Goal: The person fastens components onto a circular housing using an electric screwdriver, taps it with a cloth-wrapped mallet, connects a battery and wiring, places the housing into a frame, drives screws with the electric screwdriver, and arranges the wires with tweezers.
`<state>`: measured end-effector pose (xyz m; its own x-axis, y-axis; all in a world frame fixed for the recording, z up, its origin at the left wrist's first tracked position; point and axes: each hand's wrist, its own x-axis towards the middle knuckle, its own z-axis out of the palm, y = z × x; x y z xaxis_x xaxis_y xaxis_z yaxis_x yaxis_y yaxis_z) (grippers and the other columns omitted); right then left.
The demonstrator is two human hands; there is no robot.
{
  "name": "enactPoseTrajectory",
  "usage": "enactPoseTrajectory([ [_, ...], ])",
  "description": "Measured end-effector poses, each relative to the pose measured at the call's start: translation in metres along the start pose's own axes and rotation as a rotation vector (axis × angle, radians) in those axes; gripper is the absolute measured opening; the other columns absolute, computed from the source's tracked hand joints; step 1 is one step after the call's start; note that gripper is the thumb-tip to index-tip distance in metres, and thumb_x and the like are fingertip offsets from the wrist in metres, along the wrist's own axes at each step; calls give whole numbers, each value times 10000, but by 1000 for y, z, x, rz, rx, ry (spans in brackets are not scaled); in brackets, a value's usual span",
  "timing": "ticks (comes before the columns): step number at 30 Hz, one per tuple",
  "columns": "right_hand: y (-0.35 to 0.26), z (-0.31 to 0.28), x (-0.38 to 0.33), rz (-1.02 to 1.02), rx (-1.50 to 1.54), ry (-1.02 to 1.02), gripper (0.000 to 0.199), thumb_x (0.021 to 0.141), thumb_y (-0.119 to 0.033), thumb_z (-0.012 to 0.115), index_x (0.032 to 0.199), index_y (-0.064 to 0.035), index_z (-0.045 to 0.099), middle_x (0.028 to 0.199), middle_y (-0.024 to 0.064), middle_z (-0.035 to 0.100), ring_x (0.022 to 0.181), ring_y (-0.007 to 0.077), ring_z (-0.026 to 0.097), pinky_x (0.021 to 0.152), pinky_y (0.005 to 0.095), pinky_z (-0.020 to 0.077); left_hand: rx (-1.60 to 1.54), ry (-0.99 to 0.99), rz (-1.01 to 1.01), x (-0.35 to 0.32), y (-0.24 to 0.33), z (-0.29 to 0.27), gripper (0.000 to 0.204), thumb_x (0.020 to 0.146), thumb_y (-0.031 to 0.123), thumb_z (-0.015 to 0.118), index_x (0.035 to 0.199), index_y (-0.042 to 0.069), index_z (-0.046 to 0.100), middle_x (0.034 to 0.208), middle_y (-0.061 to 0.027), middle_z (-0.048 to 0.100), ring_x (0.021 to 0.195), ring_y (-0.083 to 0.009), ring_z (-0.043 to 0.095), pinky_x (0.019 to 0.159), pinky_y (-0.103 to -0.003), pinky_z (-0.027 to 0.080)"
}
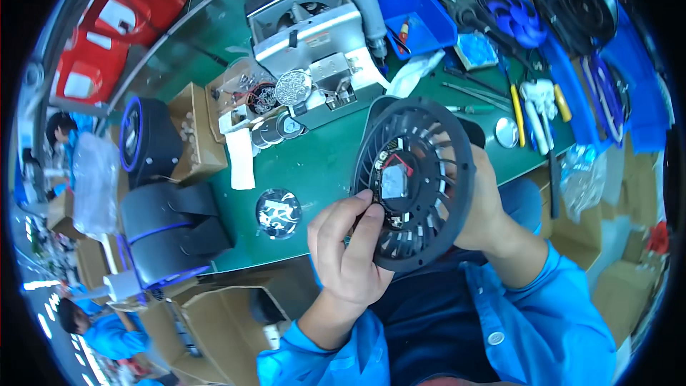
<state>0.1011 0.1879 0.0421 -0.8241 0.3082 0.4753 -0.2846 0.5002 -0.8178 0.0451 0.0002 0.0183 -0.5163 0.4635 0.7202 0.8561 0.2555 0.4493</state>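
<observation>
Head view: left hand point(351, 246) and right hand point(484, 204) grip a black housing point(420, 180); right fingertips hidden.

Assembly workshop, green workbench point(325, 164), tools point(517, 116), cardboard boxes point(229, 318)

We see a green surface point(325, 171) reaching from the centre toward twelve o'clock, red plastic seats point(146, 3) around ten o'clock, and bright white lights point(41, 286) near eight o'clock.
</observation>
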Motion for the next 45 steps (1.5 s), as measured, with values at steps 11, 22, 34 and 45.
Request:
enactPoseTrajectory([
  [11,-3,6,-8,241,150,33,301,779,-101,866,1060,-50,771,1084,136,750,989,340,680,918,429,469,-174,-71,-48,-1,-6,2,498,875,36,868,1291,-22,600,1341,-289,715,1129,-376,683,996,-431,522],
  [22,1,0,10,117,-78,-61,125,883,-90,867,931,-67,753,864,33,678,777,178,618,745,350,465,-617,25,-507,2,0,6,460,1091,5,575,1534,-49,462,1387,-182,682,1192,-191,666,1010,-328,524],
  [34,7,3,9,92,-79,-74,136,855,-119,868,923,-106,750,834,10,657,761,167,623,769,359,418,-555,-37,-572,6,5,-3,519,1103,30,597,1571,-89,408,1471,-248,608,1325,-288,643,1158,-422,482],
  [45,7,8,5,71,-89,-12,146,842,-125,853,891,-109,716,834,17,664,787,205,652,786,385,411,-528,63,-503,2,5,12,469,1132,76,607,1537,-35,399,1371,-211,688,1159,-220,727,940,-316,601],
])
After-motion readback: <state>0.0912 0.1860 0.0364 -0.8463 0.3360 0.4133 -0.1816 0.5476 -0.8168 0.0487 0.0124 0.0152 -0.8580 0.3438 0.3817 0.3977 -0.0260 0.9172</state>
